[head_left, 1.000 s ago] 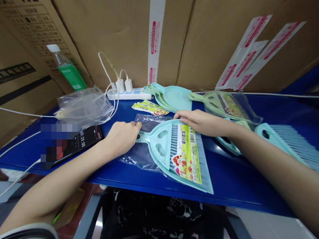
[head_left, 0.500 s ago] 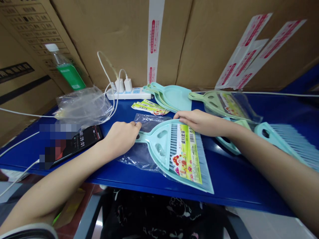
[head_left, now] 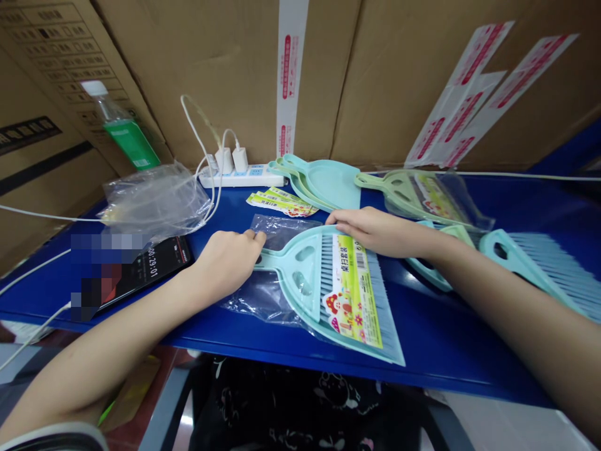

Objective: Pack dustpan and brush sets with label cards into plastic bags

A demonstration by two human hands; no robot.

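Observation:
A light blue mini broom and dustpan set (head_left: 323,282) with a yellow-green label card (head_left: 351,288) lies on the blue table (head_left: 436,338), partly over a clear plastic bag (head_left: 267,291). My left hand (head_left: 228,260) is closed, pinching the bag's top edge next to the set's handle. My right hand (head_left: 375,230) lies over the far edge of the set, fingers curled on it.
A stack of dustpans (head_left: 319,181), a bagged green set (head_left: 422,197), loose brushes (head_left: 539,266), label cards (head_left: 282,203), a power strip (head_left: 239,175) with cables, crumpled bags (head_left: 154,200), a phone (head_left: 141,272) and a green bottle (head_left: 124,128) surround it. Cardboard boxes (head_left: 399,81) wall the back.

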